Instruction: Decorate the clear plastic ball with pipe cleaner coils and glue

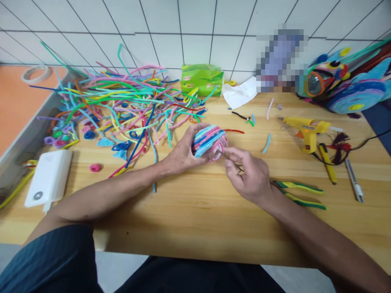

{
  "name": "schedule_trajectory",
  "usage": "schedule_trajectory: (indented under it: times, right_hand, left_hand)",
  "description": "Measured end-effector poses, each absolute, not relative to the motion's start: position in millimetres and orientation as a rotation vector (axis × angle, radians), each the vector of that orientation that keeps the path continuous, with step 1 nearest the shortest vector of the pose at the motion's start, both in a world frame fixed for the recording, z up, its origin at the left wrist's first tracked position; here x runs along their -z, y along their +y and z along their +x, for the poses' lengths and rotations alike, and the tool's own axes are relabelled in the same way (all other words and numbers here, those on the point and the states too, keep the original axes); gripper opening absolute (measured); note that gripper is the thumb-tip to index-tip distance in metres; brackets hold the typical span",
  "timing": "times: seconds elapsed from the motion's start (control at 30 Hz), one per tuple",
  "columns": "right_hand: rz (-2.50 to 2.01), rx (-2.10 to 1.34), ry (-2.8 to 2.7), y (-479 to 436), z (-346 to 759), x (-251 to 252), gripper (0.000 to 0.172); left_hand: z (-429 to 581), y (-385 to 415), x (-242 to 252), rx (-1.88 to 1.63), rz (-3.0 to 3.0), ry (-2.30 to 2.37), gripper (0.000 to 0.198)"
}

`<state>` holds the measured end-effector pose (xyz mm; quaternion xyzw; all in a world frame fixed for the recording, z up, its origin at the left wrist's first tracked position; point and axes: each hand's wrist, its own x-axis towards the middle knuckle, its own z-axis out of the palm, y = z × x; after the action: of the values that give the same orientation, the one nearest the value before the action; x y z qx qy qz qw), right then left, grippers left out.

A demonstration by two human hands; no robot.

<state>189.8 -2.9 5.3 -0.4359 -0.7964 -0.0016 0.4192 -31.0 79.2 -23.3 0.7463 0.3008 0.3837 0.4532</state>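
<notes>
My left hand (185,152) is closed around a roundish craft piece (210,138) covered with pink, blue and light-blue pipe-cleaner stripes. The piece is raised over the middle of the table, its pink-rimmed opening with a pale inside turned to the right. At that opening, my right hand (247,173) pinches a slim dark metal tool (227,156), with its tip at or just inside the rim. Fingers cover most of the tool, so I cannot tell whether it is tweezers or small scissors. Just behind the piece lies a red pipe-cleaner bit (235,131).
Loose pipe cleaners (122,97) are heaped at the back left, beside a white power bank (49,177). To the right lie pliers (302,193), a yellow glue gun (307,130) and a utility knife (354,181). A green packet (202,79) stands against the tiled wall.
</notes>
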Motion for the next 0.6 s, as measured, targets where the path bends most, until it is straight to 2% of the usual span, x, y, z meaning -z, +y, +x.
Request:
schedule_trajectory:
  times: [0.13, 0.27, 0.6]
  right_hand:
    - [-0.945, 0.166, -2.097, 1.7, 188.2, -4.7, 0.046]
    - [-0.932, 0.095, -2.121, 4.8, 189.2, -2.2, 0.052]
    - [-0.938, 0.075, -2.104, 6.7, 191.7, 4.3, 0.041]
  left_hand:
    - [-33.5, 80.7, 24.1, -0.934, 1.877, 0.757, 0.083]
    - [-34.6, 81.3, 25.0, -0.933, 1.89, 0.73, 0.083]
    - [-34.4, 78.0, 22.0, -0.923, 1.854, 0.739, 0.08]
